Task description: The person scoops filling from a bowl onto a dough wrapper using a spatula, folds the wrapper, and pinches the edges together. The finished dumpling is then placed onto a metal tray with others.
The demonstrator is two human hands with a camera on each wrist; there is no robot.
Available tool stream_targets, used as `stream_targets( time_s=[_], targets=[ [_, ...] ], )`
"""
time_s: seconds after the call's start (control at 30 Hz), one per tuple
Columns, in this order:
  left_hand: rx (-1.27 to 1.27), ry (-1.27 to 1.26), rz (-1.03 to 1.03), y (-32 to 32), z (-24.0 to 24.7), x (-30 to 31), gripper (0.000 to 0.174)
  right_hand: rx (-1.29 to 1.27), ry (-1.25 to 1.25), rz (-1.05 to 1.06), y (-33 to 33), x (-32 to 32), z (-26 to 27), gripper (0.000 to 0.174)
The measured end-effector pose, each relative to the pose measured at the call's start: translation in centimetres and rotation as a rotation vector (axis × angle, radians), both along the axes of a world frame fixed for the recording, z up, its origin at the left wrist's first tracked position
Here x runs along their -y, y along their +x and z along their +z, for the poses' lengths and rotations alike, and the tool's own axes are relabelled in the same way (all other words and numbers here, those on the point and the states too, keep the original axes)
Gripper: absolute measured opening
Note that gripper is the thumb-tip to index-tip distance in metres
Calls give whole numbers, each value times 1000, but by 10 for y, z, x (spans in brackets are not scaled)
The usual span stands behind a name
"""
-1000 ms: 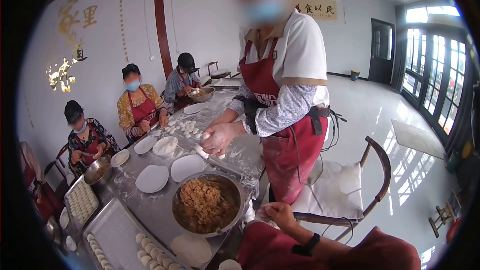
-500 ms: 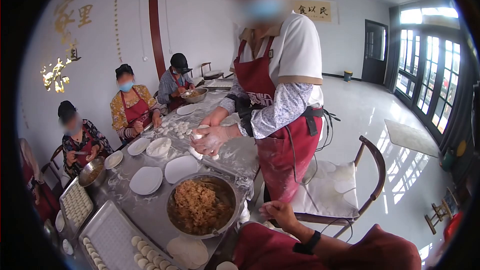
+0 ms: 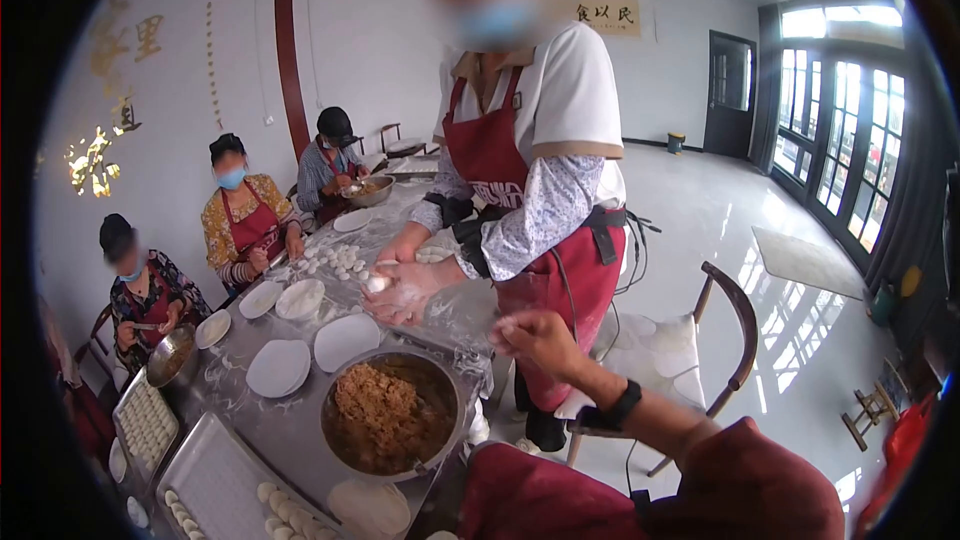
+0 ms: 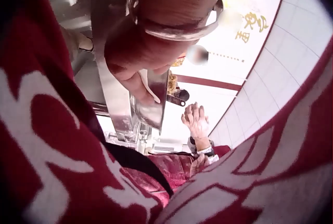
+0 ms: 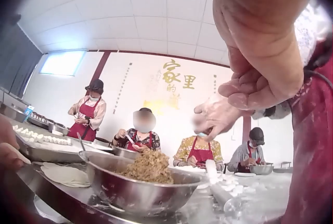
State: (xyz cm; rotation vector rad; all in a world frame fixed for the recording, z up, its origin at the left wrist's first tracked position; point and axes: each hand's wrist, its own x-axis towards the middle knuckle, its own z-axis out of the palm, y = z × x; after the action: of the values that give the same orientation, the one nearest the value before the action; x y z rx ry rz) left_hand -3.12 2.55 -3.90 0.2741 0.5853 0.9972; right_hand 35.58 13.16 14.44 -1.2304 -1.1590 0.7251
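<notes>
My right hand [image 3: 540,342] is raised in the air right of a steel bowl [image 5: 130,193] of brown filling [image 3: 380,405]. Its floury fingers curl loosely and show nothing between them. In the left wrist view, my left hand [image 4: 140,52] pinches a thin white dough wrapper [image 4: 149,86], mostly hidden by the fingers. That hand's edge also shows at the far left of the right wrist view. A stack of round wrappers [image 3: 370,507] lies on the table in front of the bowl. Across from me, a standing person's hands [image 3: 405,290] hold white dough [image 3: 378,283].
Left of the bowl stands a metal tray [image 3: 222,465] with rows of dumplings, and a fuller tray [image 3: 148,420] lies beyond. White plates [image 3: 278,368] and dough pieces [image 3: 335,260] spread over the floury steel table. Several people work along the far side. A wooden chair [image 3: 735,325] stands at right.
My right hand has risen and extended forward, away from my lap. The head view has turned to the right, so the scene sits further left. The standing person's hands still work the dough.
</notes>
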Motion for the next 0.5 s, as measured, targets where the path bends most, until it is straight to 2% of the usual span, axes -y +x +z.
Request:
stream_targets(
  time_s=[0.2,0.27,0.43,0.5],
  targets=[
    [-10,53,76,17,36,-5,31,210,85,120,-15,-38,34,23],
    [77,100,109,20,43,-1,35,302,127,158,-28,-53,27,24],
    [33,0,107,7,47,10,36,589,197,187,-74,-62,25,28],
    [16,-3,134,6,50,10,35,556,242,229,-93,-69,20,28]
  ],
)
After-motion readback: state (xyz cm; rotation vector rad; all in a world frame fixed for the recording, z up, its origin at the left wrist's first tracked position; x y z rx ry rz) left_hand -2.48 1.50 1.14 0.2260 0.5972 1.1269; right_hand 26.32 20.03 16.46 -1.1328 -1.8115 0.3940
